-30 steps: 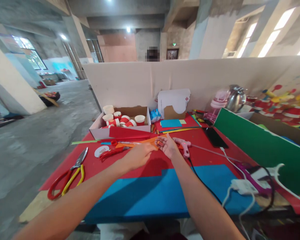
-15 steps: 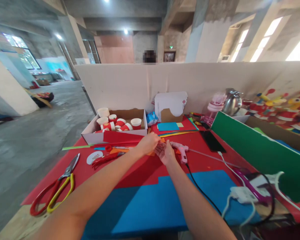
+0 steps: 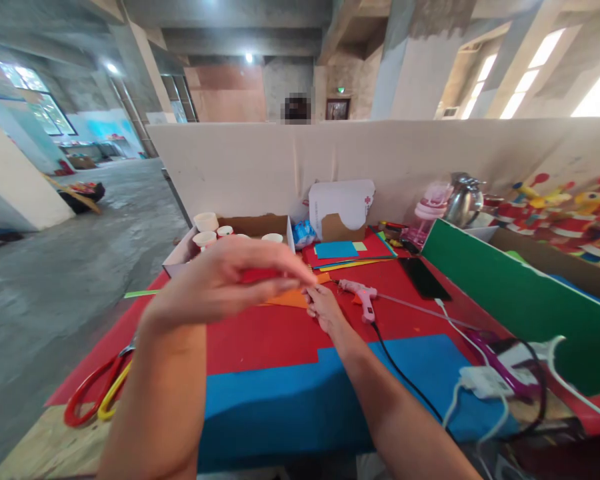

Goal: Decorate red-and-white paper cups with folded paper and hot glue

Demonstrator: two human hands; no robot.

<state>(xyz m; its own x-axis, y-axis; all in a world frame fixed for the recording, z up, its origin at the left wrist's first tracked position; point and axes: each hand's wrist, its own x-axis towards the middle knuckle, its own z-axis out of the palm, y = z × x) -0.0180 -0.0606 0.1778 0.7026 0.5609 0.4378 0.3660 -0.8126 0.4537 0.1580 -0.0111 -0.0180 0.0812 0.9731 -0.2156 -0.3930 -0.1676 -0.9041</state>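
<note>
My left hand [image 3: 225,283] is raised over the table, nearer the camera and slightly blurred. Its fingers stretch to the right, with a gap between them and the thumb, and nothing shows in it. Just beyond its fingertips, my right hand [image 3: 324,308] is closed with curled fingers low over the red sheet [image 3: 265,340]; what it pinches, if anything, is too small to make out. Orange pieces [image 3: 295,298] lie beside it on the left. To its right rests a pink glue gun [image 3: 365,297], a glue stick protruding from its back.
Scissors [image 3: 87,393] lie at left, partly behind my left arm. A box [image 3: 175,262] of paper cups stands at the back left. At right are a phone [image 3: 424,279], white cables, a power adapter [image 3: 485,381] and a green-sided box [image 3: 500,313]. A partition [image 3: 240,167] closes off the back.
My left hand has come away from my right hand, moving left and up toward the camera, its fingers opening out. My right hand has stayed near the same spot, its fingers now curled.
</note>
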